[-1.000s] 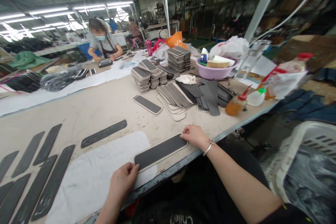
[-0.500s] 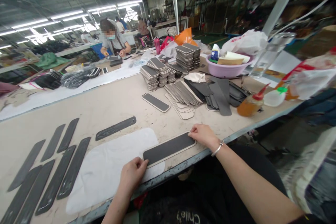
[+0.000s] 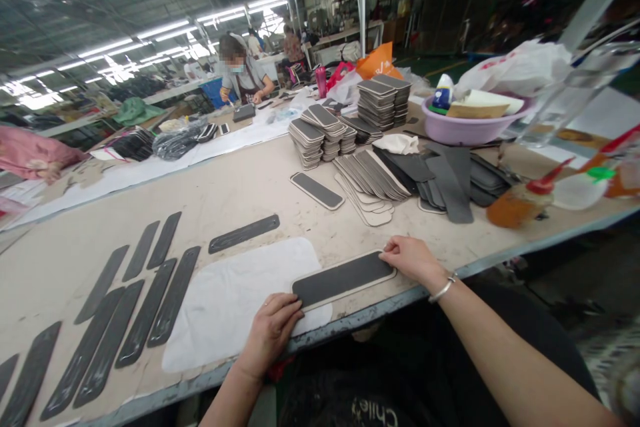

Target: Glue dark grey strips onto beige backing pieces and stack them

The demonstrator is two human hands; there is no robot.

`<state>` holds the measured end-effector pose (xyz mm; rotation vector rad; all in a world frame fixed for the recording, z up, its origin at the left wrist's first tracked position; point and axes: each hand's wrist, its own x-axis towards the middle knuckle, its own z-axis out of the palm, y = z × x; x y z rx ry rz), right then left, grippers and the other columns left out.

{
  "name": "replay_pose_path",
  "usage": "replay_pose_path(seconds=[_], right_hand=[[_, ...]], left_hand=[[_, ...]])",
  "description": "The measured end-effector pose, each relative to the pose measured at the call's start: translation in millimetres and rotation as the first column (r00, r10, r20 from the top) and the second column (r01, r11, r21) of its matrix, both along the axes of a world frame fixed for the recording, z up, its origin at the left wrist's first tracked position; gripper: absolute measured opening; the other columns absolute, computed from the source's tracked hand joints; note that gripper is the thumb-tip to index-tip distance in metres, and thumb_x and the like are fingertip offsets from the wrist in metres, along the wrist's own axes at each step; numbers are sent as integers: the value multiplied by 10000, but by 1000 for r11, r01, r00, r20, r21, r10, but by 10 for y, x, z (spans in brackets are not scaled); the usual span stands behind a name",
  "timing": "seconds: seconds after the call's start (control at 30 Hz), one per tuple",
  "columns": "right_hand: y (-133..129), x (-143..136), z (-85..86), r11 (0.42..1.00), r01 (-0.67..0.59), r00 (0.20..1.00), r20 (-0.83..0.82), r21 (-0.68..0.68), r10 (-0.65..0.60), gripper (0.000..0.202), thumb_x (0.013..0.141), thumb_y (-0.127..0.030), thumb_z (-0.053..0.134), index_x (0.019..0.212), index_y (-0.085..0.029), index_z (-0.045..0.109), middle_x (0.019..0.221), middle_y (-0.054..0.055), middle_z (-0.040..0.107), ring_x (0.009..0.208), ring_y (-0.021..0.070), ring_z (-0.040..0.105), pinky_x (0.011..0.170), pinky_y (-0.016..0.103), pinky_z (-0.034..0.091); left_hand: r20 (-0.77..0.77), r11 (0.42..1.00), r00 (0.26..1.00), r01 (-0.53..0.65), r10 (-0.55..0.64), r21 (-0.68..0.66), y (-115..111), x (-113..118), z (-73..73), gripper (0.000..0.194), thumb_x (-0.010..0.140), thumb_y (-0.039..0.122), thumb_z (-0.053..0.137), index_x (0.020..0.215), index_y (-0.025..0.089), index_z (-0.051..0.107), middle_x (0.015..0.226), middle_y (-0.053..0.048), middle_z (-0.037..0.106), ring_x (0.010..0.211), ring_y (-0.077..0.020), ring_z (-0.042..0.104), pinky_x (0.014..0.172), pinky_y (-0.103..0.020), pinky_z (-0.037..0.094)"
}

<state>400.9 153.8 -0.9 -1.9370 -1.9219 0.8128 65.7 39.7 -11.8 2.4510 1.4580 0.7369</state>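
Note:
A long dark grey panel [image 3: 345, 279] with rounded corners and a pale border lies near the table's front edge, partly over a white sheet [image 3: 235, 293]. My left hand [image 3: 275, 327] has its bent fingers and thumb together on the panel's left end. At the right end, my right hand [image 3: 413, 258], with a bracelet on its wrist, pinches the panel's edge between thumb and fingers. To the left, several shiny dark strips [image 3: 175, 297] lie in slanted rows. One more strip [image 3: 244, 233] rests just beyond the sheet. A smaller bordered panel [image 3: 317, 190] lies farther off.
Beyond my hands are stacked panels [image 3: 377, 103], a fanned row of panels [image 3: 375, 177] and loose dark pieces [image 3: 453, 180]. A purple basin [image 3: 475, 127] and a red-tipped bottle of amber liquid [image 3: 520, 207] stand on the right. A masked co-worker [image 3: 245, 77] handles dark pieces across the table.
My view has swung left, so the scene sits farther right. The fingers of my left hand have shifted over the panel's left end. My right hand keeps its pinch.

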Motion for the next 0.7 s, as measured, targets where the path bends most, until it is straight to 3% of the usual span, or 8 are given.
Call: replay_pose_path(seconds=[0.37,0.53,0.6,0.7], right_hand=[[-24,-37,84,999,-43,993,109,22,40,108,744,-293,569,752,-202,625,703,6,648,676,141,587,611,221,391],[-232,-241,246,982,-57,966,259,182,8,228,860,-266,428,954,-151,602,986,134,608,932,238,557,814,328,403],[-395,-470,292,946,-161,955,285,281,78,331,888,-292,390,1130,-120,533,1150,174,540,1090,272,476,921,375,359],[-691,-953,285,825,-437,898,219,359,380,512,898,-401,371,1335,-135,353,1359,124,397,1277,259,286,1047,410,241]], left_hand=[[1,1000,1000,10,-10,-23,12,12,18,180,844,207,517,966,213,650,1001,-79,609,959,-191,553,828,-338,488],[-30,999,999,40,-40,-10,38,6,33,178,845,221,509,953,211,651,997,-83,604,940,-191,563,822,-340,490],[-42,999,998,50,-50,1,45,9,40,177,843,225,509,946,213,652,991,-81,605,933,-190,566,815,-335,494],[-48,998,997,64,-63,20,51,8,46,172,837,221,515,941,216,651,989,-74,604,928,-187,565,802,-320,499]])
